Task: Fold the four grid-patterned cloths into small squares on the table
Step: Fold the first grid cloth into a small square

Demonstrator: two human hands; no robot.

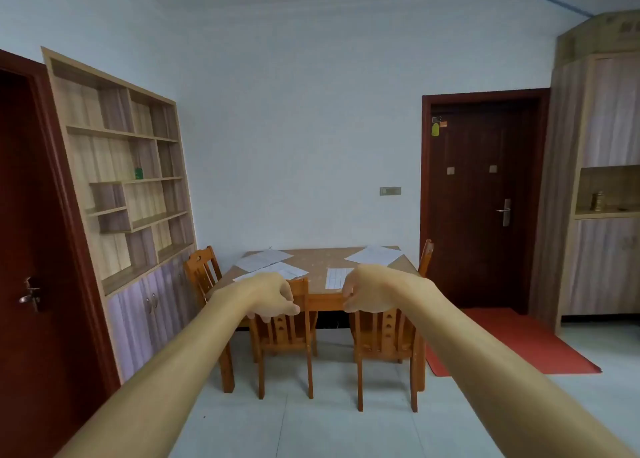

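Cloths: four lie flat on the table (322, 261), beyond both hands; nearest cloth (337, 278) just past the right hand (369, 293).
Hands: left hand (273, 296) and right both loosely curled, holding nothing.
Risk: the chairs (287, 333) below the hands likely block reach, so cloths may drag.

Place: we take this for a home, a plain dining room.
Furniture: we see a wooden dining table (322, 260) at the far wall, with matching wooden chairs (287, 333) tucked in on the near side and at both ends.
Storage: on the left we find a built-in bookshelf (121, 166) over cupboard doors; on the right, a tall wardrobe-like cabinet (602, 187).
Doors: we count a dark red door (485, 197) far right and another near left.
Floor: we see pale tiles and a red mat (512, 343) before the far door.
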